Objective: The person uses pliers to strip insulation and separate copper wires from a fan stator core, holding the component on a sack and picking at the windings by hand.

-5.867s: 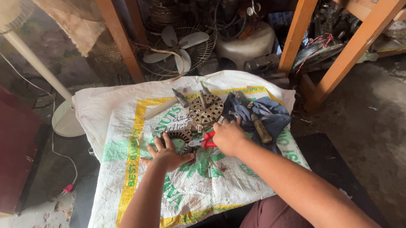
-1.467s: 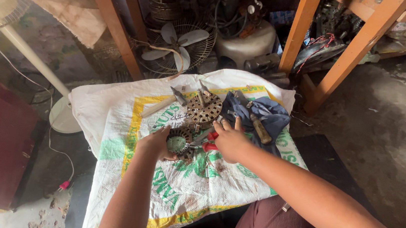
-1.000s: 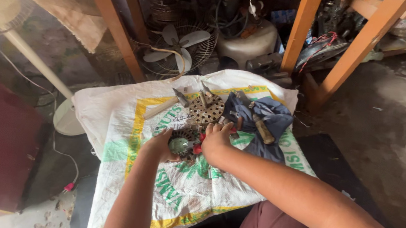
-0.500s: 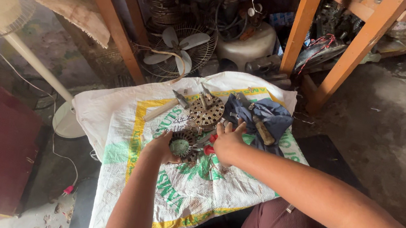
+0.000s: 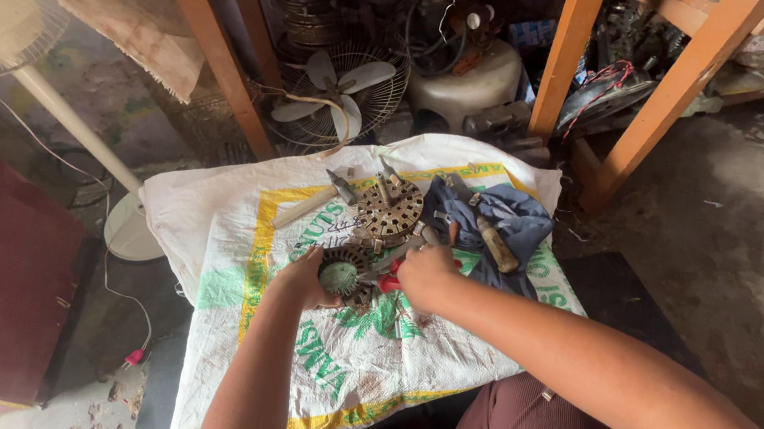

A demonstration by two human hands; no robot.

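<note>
Hands together over white woven sack (image 5: pixel 239 228) spread on floor. Left hand (image 5: pixel 300 277) cupped against round metal motor part (image 5: pixel 342 275) with pale green centre, steadying it on sack. Right hand (image 5: pixel 423 271) clamped on red-handled tool (image 5: pixel 388 277), tip meeting motor part. Just beyond: perforated round metal plate (image 5: pixel 389 211), hammer (image 5: pixel 316 198), blue cloth (image 5: pixel 495 222) with wooden-handled tool (image 5: pixel 497 246) lying on it. Farther back, under wooden worktop leg (image 5: pixel 215 46): small caged fan (image 5: pixel 338 92).
</note>
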